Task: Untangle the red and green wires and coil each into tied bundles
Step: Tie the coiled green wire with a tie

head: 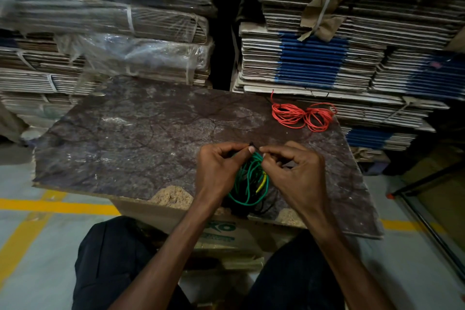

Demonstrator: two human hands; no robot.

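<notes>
Green wire (247, 181) hangs coiled toward six o'clock between my left hand (217, 171) and right hand (297, 173), both pinching its top; red bundle (303, 116) sits at one o'clock.

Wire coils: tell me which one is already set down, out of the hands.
The red wire coil, cinched at its middle, lies alone at the board's far right corner. The green wire coil is pinched between left hand and right hand.

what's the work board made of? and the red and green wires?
Board: likely particleboard under a dark mottled laminate; pale crumbly core shows at the chipped near edge.
Red wire: thin, smooth matte plastic-looking insulation; conductor not visible.
Green wire: same look, slightly glossy; a yellow piece sits among its loops.
</notes>
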